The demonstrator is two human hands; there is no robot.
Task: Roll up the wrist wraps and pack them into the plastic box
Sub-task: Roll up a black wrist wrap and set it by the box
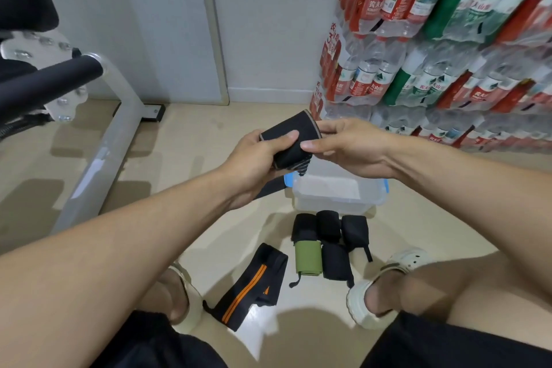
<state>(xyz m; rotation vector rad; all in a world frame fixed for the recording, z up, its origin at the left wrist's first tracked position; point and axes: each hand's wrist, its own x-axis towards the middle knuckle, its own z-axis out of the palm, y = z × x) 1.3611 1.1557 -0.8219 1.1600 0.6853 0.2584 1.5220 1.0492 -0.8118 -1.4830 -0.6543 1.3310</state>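
Beige floor tiles (191,140) fill the middle of the frame, with shrink-wrapped packs of water bottles (433,48) stacked at the upper right and a white-framed weight bench (98,134) with black padding at the upper left. At the centre, both hands hold a black wrist wrap (288,143) with tan edges, partly rolled: the left hand (254,158) grips it with the thumb across the top, and the right hand (343,146) pinches its right end. A loose tail hangs beneath. Just below the hands sits a clear plastic box (337,194) with blue latches, open on the floor. Near its front edge lie five rolled wraps, four black rolls (328,225) and one green roll (308,257), touching in a cluster. To their lower left lies a flat black wrap with orange stripes (251,287), between the person's feet in pale clogs (364,302).
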